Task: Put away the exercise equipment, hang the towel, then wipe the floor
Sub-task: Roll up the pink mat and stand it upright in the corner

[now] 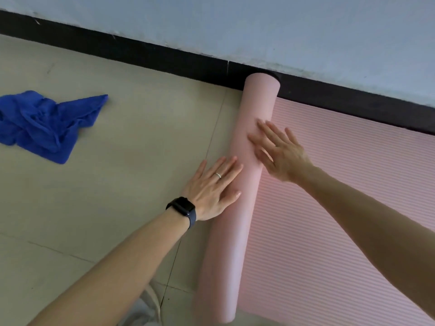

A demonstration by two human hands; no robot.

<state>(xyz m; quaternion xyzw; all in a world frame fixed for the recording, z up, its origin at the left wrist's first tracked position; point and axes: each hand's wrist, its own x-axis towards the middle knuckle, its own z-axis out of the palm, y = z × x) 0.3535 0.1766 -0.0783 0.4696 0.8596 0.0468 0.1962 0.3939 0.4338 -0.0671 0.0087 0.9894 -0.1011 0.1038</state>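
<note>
The half-rolled mat (235, 231) lies on the tiled floor (117, 172). The roll's long axis runs from the black baseboard (141, 52) toward the person, and the flat part spreads right. The left hand (211, 184) and right hand (277, 151) press flat on the roll, fingers straight. A blue towel (44, 125) lies crumpled well left, below a pale wall (259, 24).

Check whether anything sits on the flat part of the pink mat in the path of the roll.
Nothing visible does. The left hand and right hand press flat on the roll, and the unrolled mat beside it lies bare as far as the view shows. The blue towel is on the floor on the other side.
</note>
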